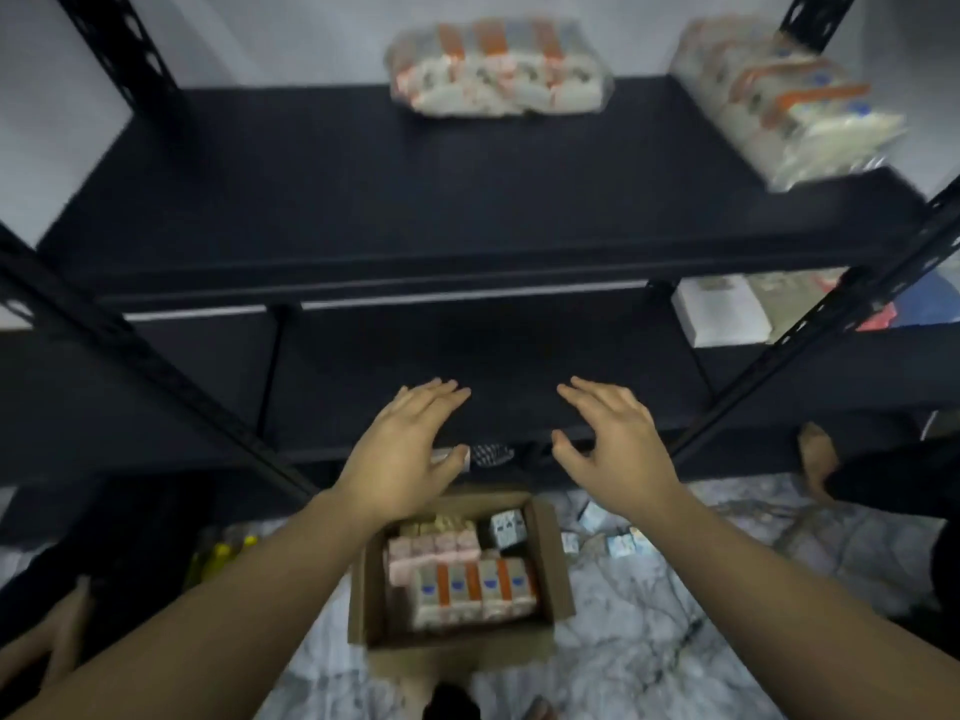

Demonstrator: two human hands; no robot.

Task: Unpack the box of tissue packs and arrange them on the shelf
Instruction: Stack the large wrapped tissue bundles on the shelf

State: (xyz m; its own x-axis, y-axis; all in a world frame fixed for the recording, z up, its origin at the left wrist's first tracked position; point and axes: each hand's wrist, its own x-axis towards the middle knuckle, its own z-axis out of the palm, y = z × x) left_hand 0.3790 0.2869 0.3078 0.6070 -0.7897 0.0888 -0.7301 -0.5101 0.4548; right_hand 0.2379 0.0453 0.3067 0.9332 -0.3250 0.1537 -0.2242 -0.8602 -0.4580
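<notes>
An open cardboard box [550, 553] stands on the marbled floor below me, holding several tissue packs [472, 587] with orange and pink wrappers. My left hand [402, 449] and my right hand [618, 444] hover above the box in front of the lower black shelf, fingers spread and holding nothing. On the upper black shelf [363, 189] lie two wrapped tissue bundles: one at the back centre [498, 70], one at the right edge [784, 101], tilted.
Black perforated uprights [156, 356] frame the rack on the left and right. White boxes [722, 314] sit on a lower shelf at right. Small packs [623, 543] are scattered on the floor right of the box. Yellow items [223, 558] lie at left. Another person's foot [818, 454] shows at right.
</notes>
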